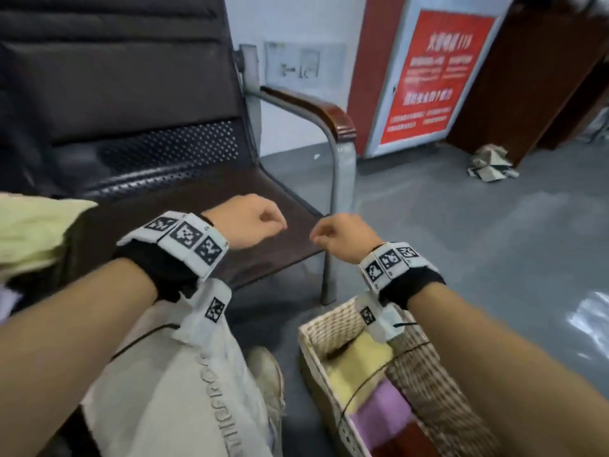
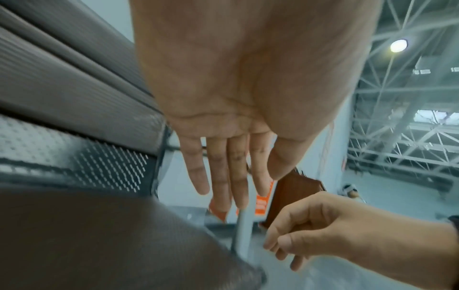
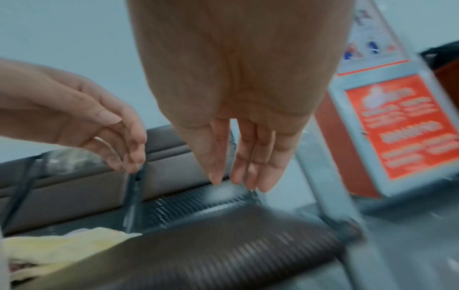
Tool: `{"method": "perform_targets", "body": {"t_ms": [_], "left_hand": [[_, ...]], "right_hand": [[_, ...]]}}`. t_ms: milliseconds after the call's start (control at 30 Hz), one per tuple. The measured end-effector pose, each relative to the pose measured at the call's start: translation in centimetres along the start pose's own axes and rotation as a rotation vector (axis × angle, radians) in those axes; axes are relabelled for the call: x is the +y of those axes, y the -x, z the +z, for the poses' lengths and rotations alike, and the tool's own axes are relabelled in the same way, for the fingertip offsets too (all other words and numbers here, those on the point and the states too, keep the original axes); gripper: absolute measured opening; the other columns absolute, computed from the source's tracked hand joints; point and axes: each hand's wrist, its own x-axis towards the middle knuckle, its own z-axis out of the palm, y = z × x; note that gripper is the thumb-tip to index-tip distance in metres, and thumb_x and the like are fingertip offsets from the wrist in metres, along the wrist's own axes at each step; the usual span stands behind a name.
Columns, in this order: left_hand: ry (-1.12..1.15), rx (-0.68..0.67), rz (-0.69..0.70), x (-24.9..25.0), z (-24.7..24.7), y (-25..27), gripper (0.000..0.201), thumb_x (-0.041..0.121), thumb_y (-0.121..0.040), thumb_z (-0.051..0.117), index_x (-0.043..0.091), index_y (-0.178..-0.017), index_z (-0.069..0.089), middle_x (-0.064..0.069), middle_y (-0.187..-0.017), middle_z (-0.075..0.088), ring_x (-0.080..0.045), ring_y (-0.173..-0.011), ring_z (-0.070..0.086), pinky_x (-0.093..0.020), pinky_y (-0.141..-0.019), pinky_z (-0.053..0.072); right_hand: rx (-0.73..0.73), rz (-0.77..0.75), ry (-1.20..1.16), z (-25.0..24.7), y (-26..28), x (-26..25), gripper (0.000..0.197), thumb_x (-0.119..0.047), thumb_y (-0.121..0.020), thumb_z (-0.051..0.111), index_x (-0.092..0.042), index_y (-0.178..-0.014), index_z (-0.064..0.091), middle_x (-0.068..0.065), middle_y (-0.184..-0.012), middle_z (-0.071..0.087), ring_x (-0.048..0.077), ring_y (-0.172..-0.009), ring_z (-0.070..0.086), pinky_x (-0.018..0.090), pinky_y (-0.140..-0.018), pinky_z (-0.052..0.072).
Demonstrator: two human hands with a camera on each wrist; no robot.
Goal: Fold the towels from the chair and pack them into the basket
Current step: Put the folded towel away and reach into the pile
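two bare hands over the front edge of a dark brown chair [image 1: 184, 192], near each other but not touching. left hand [image 1: 245, 222] above the seat at about 12 o'clock of the head view's centre, holding nothing; loosely curled from above, fingers [image 2: 218, 172] straight and hanging down together in the left wrist view. right hand [image 1: 342, 235] just past the seat's front corner, toward 3 o'clock of the left one, also holding nothing; fingers [image 3: 250, 157] hanging relaxed and nearly straight in the right wrist view, a little curled as seen from the left wrist. white marker bands [image 1: 179, 240] on both wrists over black straps. pale yellow-green towel [image 1: 36, 232] heaped on the seat at 9 o'clock, well apart from both hands, with the edge of more cloth under it, too blurred to tell what kind. woven basket [image 1: 329, 328] on the grey floor [image 1: 494, 232] at 5 o'clock, below the right forearm, just beside the chair's front leg. inside it a yellow towel [image 1: 356, 367] toward the far end, a purple towel [image 1: 385, 410] next to it on the near side, and a dark red piece [image 1: 408, 440] at the nearest end, partly cut off by the frame. wooden-capped armrest [image 1: 333, 122] on a grey metal frame at 1 o'clock. red poster [image 1: 438, 80] against the wall at 2 o'clock, text too blurred to read. crumpled paper [image 1: 491, 163] on the floor at 3 o'clock, far from the basket. light trousers [image 1: 184, 390] and a shoe [image 1: 267, 374] at 6 o'clock.
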Motion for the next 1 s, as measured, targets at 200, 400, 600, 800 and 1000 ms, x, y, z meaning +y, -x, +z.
{"method": "perform_targets", "body": {"t_ms": [200, 400, 600, 800, 1000], "left_hand": [[0.139, 0.319, -0.167, -6.9, -9.3, 8.3, 0.01, 0.026, -0.087, 0.061, 0.03, -0.093, 0.068, 0.012, -0.084, 0.069, -0.008, -0.089, 0.064, -0.027, -0.085, 0.047], [0.234, 0.432, -0.331, -16.5, -12.7, 16.4, 0.012, 0.017, -0.088, 0.062, 0.02, -0.098, 0.068, 0.003, -0.092, 0.07, -0.012, -0.09, 0.064, -0.026, -0.083, 0.048], [0.145, 0.44, -0.61, -26.8, -13.8, 22.7, 0.013, 0.019, -0.089, 0.06, 0.018, -0.101, 0.066, -0.001, -0.102, 0.068, -0.016, -0.096, 0.06, -0.028, -0.09, 0.044], [0.126, 0.367, -0.743, -32.9, -11.2, 26.3, 0.007, 0.021, -0.087, 0.063, 0.021, -0.093, 0.064, 0.003, -0.089, 0.065, -0.015, -0.08, 0.06, -0.025, -0.077, 0.046], [0.313, 0.582, -0.614, -33.7, -11.9, 25.6, 0.006, 0.01, -0.088, 0.06, 0.016, -0.09, 0.061, 0.001, -0.077, 0.06, -0.017, -0.059, 0.062, -0.022, -0.058, 0.045]], "right_hand": [[-0.005, -0.325, 0.142, -2.7, -5.6, -15.5, 0.018, -0.02, -0.09, 0.057, -0.022, -0.1, 0.073, 0.001, -0.105, 0.07, 0.019, -0.102, 0.062, 0.023, -0.087, 0.043], [-0.126, -0.575, 0.166, 1.5, -10.0, -29.2, 0.017, -0.021, -0.09, 0.059, -0.021, -0.099, 0.073, -0.002, -0.099, 0.072, 0.016, -0.094, 0.063, 0.022, -0.081, 0.043], [-0.321, -0.654, 0.224, 9.5, -14.3, -37.4, 0.021, -0.027, -0.089, 0.062, -0.019, -0.106, 0.07, 0.0, -0.108, 0.069, 0.018, -0.097, 0.063, 0.029, -0.083, 0.049], [-0.494, -0.659, 0.191, 18.8, -16.7, -39.9, 0.045, -0.023, -0.083, 0.069, -0.019, -0.126, 0.055, 0.005, -0.112, 0.065, 0.021, -0.104, 0.06, 0.025, -0.083, 0.043], [-0.507, -0.697, 0.133, 23.7, -17.9, -41.1, 0.044, -0.022, -0.08, 0.073, -0.017, -0.121, 0.06, 0.005, -0.107, 0.062, 0.023, -0.102, 0.056, 0.03, -0.084, 0.044]]}}
